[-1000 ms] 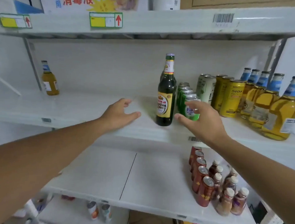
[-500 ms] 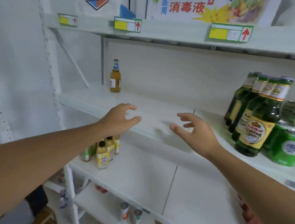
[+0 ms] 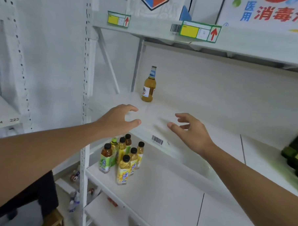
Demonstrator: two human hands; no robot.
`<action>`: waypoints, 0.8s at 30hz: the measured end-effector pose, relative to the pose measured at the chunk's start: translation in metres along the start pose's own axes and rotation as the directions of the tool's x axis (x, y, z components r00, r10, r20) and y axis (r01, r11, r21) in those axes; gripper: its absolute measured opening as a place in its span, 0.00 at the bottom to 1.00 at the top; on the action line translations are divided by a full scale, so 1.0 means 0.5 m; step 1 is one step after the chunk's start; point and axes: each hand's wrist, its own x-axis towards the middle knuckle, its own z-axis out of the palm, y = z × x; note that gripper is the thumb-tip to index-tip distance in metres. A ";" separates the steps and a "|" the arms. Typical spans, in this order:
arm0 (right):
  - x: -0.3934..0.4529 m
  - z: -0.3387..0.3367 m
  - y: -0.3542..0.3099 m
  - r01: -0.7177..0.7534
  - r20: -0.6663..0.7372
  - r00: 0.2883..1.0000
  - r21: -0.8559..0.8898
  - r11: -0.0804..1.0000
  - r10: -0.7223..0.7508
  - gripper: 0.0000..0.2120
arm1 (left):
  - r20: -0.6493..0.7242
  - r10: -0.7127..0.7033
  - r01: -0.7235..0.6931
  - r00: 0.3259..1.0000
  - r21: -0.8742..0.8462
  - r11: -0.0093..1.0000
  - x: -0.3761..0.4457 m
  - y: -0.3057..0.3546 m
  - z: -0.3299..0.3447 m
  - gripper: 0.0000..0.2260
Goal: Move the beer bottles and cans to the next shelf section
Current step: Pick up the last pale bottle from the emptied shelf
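Note:
One amber beer bottle [image 3: 149, 85] with a blue neck label stands upright at the back left corner of the white middle shelf [image 3: 161, 118]. My left hand [image 3: 119, 119] hovers over the shelf's front edge, fingers loosely spread, holding nothing. My right hand [image 3: 191, 131] hangs beside it to the right, also loose and holding nothing. Both hands are well short of the amber bottle. A blurred dark green beer bottle [image 3: 295, 153] shows at the far right edge of the same shelf level.
Several tea bottles with black caps [image 3: 124, 158] stand on the lower shelf [image 3: 167, 190] under my left hand. A white perforated upright [image 3: 86, 93] bounds the section on the left. The upper shelf [image 3: 233, 41] carries price tags and boxes.
The view has swung left: the green bottles and cans have slid almost out of sight on the right, and the lone amber bottle is now central. Both hands stay out in front, holding nothing.

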 end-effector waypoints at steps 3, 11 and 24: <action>0.069 0.020 0.018 0.001 0.012 1.000 0.032 0.999 -0.001 0.28 | -0.012 -0.015 0.016 1.000 0.026 1.000 0.049 -0.016 0.007 0.25; 0.278 0.028 0.049 0.070 0.131 0.989 -0.023 0.997 -0.066 0.31 | -0.034 -0.085 0.088 0.996 0.095 0.992 0.185 -0.011 0.001 0.24; 0.447 0.140 0.067 -0.116 0.115 0.988 0.152 0.982 0.099 0.34 | 0.032 0.031 -0.038 0.999 0.266 0.963 0.401 -0.117 0.013 0.24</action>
